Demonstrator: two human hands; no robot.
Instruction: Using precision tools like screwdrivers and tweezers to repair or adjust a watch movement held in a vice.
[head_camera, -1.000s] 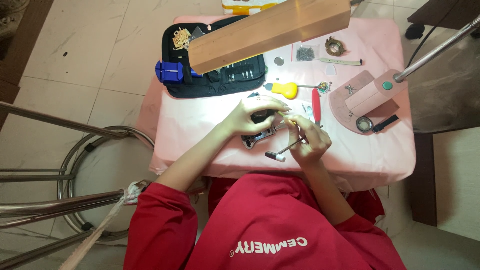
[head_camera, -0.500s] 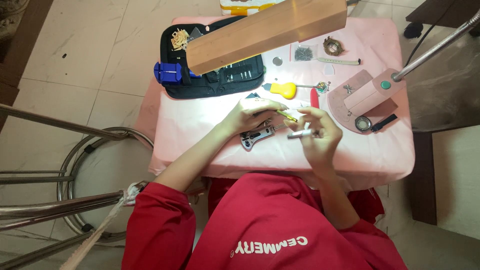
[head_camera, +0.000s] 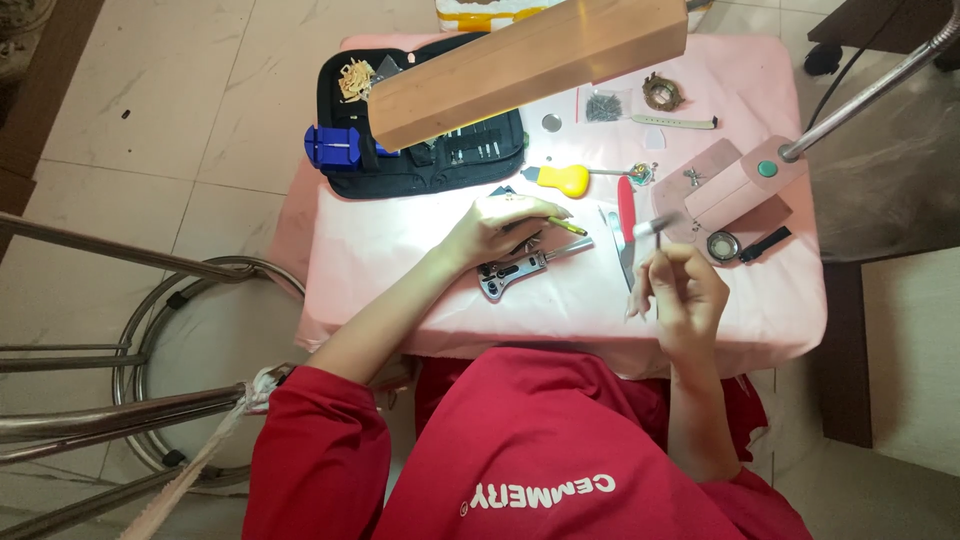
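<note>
My left hand (head_camera: 497, 228) rests on the pink-covered table (head_camera: 400, 260), fingers curled round a thin yellow-green stick-like tool (head_camera: 566, 227). Just below it lies a metal wrench-like watch opener (head_camera: 524, 268), touching the hand's underside. My right hand (head_camera: 676, 292) is lifted to the right, apart from the left, pinching a slim metal driver (head_camera: 655, 226) whose tip points up toward the pink lamp base (head_camera: 735, 187). What lies under the left palm is hidden.
A black tool case (head_camera: 430, 165) with a blue block (head_camera: 330, 148) lies at the back left under a long lamp head (head_camera: 530, 58). A yellow-handled tool (head_camera: 563, 180), a red-handled tool (head_camera: 626, 203), a round watch case (head_camera: 722, 245), small parts bag (head_camera: 603, 106) and strap (head_camera: 678, 122) surround the hands. A metal stool (head_camera: 150, 330) stands left.
My right hand has drawn away from the left, moving right and slightly back with the slim driver. The left hand stays by the metal opener.
</note>
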